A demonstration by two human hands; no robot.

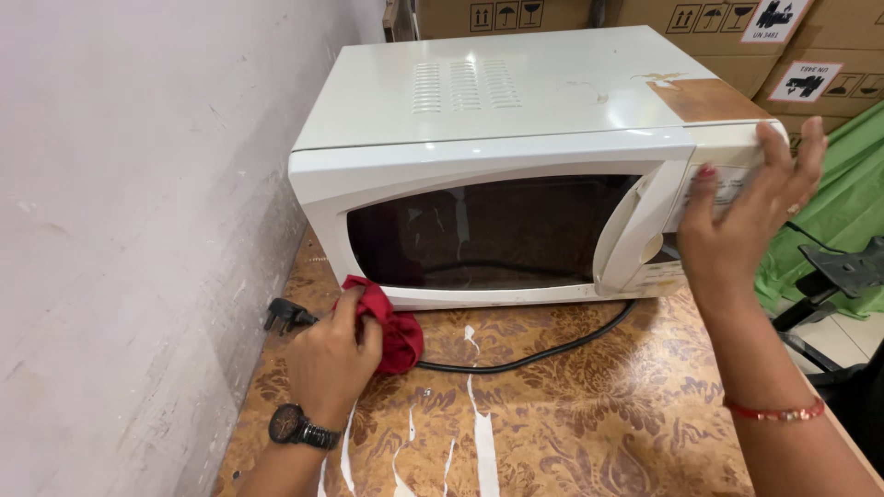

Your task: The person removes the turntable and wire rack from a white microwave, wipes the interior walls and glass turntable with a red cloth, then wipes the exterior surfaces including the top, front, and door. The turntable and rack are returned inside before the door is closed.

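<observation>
Left hand (pixel 330 359) presses red cloth (pixel 394 333) against white microwave (pixel 516 166); right hand (pixel 746 216) braces its corner.

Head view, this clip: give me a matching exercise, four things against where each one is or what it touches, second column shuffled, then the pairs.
Things:
1. red cloth
2. right hand
3. black plug
4. cardboard boxes

Places:
A. behind the microwave, at the top of the view
B. bunched in the left hand, at the lower left corner of the microwave door
C. lying on the patterned table close to the wall
D. flat against the microwave's control panel side

Pairs: 1-B, 2-D, 3-C, 4-A
</observation>
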